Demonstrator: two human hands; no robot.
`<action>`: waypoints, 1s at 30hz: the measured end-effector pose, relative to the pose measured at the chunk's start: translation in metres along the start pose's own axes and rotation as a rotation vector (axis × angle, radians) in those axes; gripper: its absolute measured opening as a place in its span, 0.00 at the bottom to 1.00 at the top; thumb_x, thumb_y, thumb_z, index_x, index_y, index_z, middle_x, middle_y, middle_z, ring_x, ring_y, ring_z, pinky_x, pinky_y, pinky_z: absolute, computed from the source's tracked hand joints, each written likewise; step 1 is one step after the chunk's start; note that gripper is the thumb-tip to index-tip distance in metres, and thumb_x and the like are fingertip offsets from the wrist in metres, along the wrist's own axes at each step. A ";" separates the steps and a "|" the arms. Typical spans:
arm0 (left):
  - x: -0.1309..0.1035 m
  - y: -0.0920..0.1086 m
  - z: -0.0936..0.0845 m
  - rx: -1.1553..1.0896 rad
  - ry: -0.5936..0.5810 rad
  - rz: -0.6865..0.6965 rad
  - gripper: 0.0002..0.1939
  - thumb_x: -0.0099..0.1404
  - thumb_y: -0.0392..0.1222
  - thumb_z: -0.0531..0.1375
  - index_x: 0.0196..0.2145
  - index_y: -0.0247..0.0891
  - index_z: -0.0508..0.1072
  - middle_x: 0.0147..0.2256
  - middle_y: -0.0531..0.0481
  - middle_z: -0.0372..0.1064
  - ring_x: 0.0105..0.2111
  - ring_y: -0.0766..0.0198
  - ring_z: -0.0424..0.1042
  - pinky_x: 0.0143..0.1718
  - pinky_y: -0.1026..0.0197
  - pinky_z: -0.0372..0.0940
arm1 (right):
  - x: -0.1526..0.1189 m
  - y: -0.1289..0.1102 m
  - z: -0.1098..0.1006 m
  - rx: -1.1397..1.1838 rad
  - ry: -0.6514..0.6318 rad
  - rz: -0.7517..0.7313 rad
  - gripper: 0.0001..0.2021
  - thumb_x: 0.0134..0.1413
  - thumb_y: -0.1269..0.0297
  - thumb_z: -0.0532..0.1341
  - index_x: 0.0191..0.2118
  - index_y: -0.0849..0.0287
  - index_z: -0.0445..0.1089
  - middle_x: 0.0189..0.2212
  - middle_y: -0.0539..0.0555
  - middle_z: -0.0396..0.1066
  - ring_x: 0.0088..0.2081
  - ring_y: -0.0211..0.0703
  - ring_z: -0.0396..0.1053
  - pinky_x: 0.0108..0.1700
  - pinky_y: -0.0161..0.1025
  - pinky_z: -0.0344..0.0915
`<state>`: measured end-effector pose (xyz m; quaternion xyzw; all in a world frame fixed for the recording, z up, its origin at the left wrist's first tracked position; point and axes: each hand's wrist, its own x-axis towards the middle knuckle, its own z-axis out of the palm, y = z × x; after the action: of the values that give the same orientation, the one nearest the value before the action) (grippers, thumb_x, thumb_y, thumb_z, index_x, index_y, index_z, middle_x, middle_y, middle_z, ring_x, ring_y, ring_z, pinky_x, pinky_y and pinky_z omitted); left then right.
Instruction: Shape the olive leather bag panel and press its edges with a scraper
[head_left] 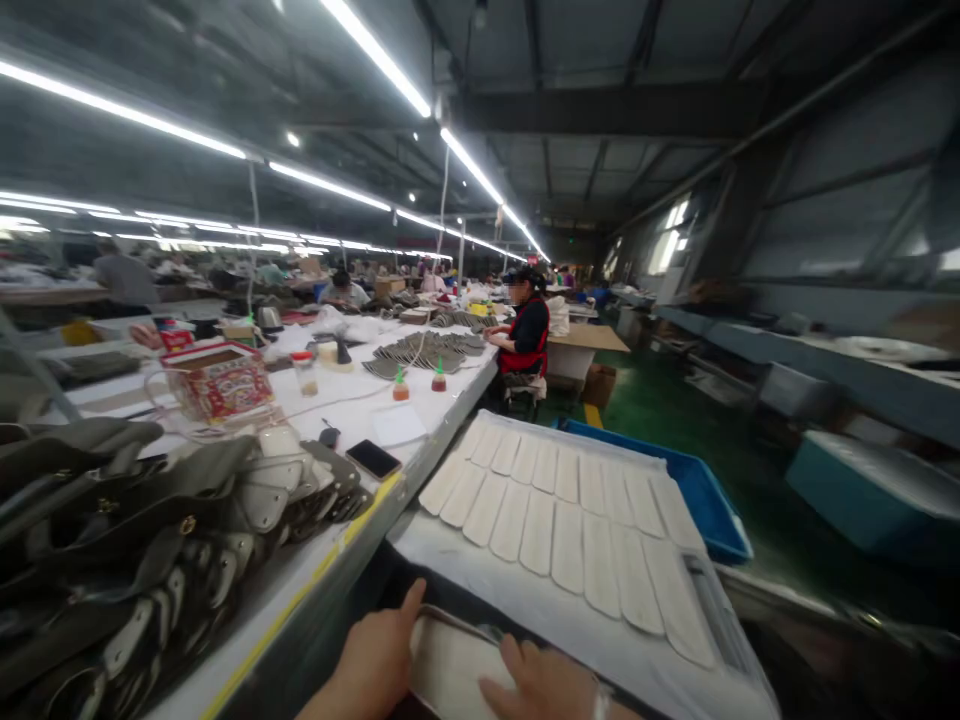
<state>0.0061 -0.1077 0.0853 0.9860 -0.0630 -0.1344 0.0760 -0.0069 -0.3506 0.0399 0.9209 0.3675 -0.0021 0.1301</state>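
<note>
A pale, round-cornered panel with a dark rim (454,665) lies low in the view, cut off by the bottom edge. My left hand (371,655) is at its left side, index finger stretched up past the corner and the other fingers mostly hidden; it appears to grip that edge. On the panel's right part rests my right hand (547,680), thumb and fingers apart on the pale face. Just beyond stands a white-covered board (480,570) with two rows of cream, round-ended strips (536,530).
On the left, a long white table with a yellow-taped edge (300,600) bears a heap of dark green bag parts (150,540), a phone (373,459), a patterned box (217,385) and small glue bottles (400,385). A blue crate (697,490) is behind the board. A co-worker (529,325) sits farther along.
</note>
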 end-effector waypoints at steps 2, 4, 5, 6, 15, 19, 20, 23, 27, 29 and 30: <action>0.000 -0.006 0.004 -0.009 0.012 0.032 0.40 0.53 0.26 0.46 0.64 0.38 0.48 0.37 0.38 0.73 0.38 0.44 0.73 0.39 0.42 0.65 | -0.002 0.002 -0.034 0.094 -0.065 -0.165 0.37 0.38 0.46 0.65 0.56 0.52 0.60 0.56 0.71 0.57 0.40 0.64 0.70 0.32 0.53 0.70; -0.001 -0.012 0.003 -0.074 -0.034 0.055 0.36 0.58 0.30 0.46 0.64 0.39 0.48 0.38 0.39 0.73 0.38 0.46 0.73 0.40 0.44 0.65 | -0.006 0.009 -0.055 0.202 -0.127 -0.186 0.36 0.40 0.45 0.63 0.57 0.52 0.59 0.61 0.70 0.49 0.44 0.64 0.68 0.38 0.54 0.69; -0.002 -0.014 0.001 -0.102 -0.047 0.063 0.34 0.60 0.34 0.47 0.64 0.39 0.47 0.40 0.39 0.72 0.40 0.47 0.72 0.42 0.45 0.65 | -0.008 0.012 -0.059 0.252 -0.154 -0.167 0.34 0.42 0.45 0.61 0.57 0.51 0.59 0.62 0.69 0.46 0.46 0.65 0.67 0.41 0.55 0.68; -0.004 -0.015 0.000 -0.116 -0.037 0.074 0.32 0.62 0.38 0.48 0.64 0.39 0.48 0.43 0.40 0.71 0.43 0.49 0.71 0.44 0.46 0.64 | -0.010 0.014 -0.061 0.294 -0.172 -0.152 0.33 0.45 0.45 0.60 0.57 0.50 0.59 0.63 0.67 0.43 0.49 0.66 0.65 0.42 0.56 0.67; -0.018 0.039 0.019 -0.034 -0.253 0.585 0.40 0.55 0.55 0.60 0.62 0.41 0.55 0.59 0.45 0.57 0.57 0.50 0.57 0.59 0.52 0.55 | -0.011 0.044 -0.049 0.879 -0.142 0.038 0.27 0.45 0.52 0.63 0.53 0.53 0.66 0.62 0.61 0.48 0.59 0.60 0.56 0.57 0.50 0.58; -0.004 0.045 0.025 0.025 -0.302 0.642 0.37 0.58 0.53 0.57 0.63 0.44 0.52 0.58 0.45 0.57 0.57 0.47 0.57 0.54 0.50 0.61 | -0.058 0.079 -0.032 1.339 0.050 0.675 0.31 0.52 0.65 0.56 0.62 0.56 0.49 0.49 0.59 0.65 0.33 0.38 0.73 0.35 0.36 0.71; 0.000 0.048 0.024 0.033 -0.312 0.659 0.37 0.58 0.52 0.57 0.63 0.44 0.51 0.58 0.44 0.58 0.56 0.47 0.58 0.53 0.49 0.61 | -0.074 0.081 -0.027 1.376 0.033 0.819 0.32 0.52 0.67 0.55 0.63 0.59 0.46 0.43 0.58 0.68 0.25 0.34 0.70 0.28 0.33 0.69; 0.005 0.065 0.016 0.077 -0.359 0.682 0.36 0.58 0.51 0.57 0.62 0.45 0.53 0.57 0.44 0.59 0.55 0.47 0.60 0.55 0.47 0.58 | -0.107 0.074 -0.011 1.488 -0.198 0.982 0.36 0.50 0.69 0.58 0.63 0.69 0.43 0.24 0.48 0.66 0.16 0.33 0.63 0.18 0.30 0.63; 0.003 0.095 0.009 0.126 -0.429 0.687 0.34 0.58 0.46 0.57 0.62 0.47 0.53 0.62 0.48 0.51 0.57 0.51 0.58 0.57 0.51 0.57 | -0.110 0.055 0.000 1.705 -0.377 1.020 0.35 0.52 0.70 0.56 0.64 0.68 0.41 0.17 0.45 0.63 0.14 0.35 0.62 0.17 0.33 0.64; 0.003 0.101 0.009 0.118 -0.449 0.693 0.35 0.59 0.46 0.56 0.63 0.49 0.50 0.62 0.49 0.49 0.57 0.52 0.57 0.57 0.51 0.58 | -0.104 0.053 0.002 1.766 -0.399 1.003 0.36 0.53 0.70 0.56 0.64 0.66 0.40 0.17 0.45 0.64 0.14 0.36 0.63 0.17 0.33 0.65; 0.004 0.102 0.009 0.114 -0.455 0.696 0.36 0.59 0.46 0.56 0.63 0.49 0.47 0.62 0.50 0.49 0.58 0.52 0.56 0.57 0.52 0.57 | -0.101 0.054 0.002 1.787 -0.417 0.988 0.36 0.53 0.69 0.56 0.65 0.66 0.38 0.17 0.45 0.64 0.15 0.36 0.64 0.17 0.34 0.65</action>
<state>-0.0033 -0.2094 0.0925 0.8536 -0.4151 -0.3113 0.0461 -0.0438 -0.4567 0.0605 0.7110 -0.2154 -0.3789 -0.5518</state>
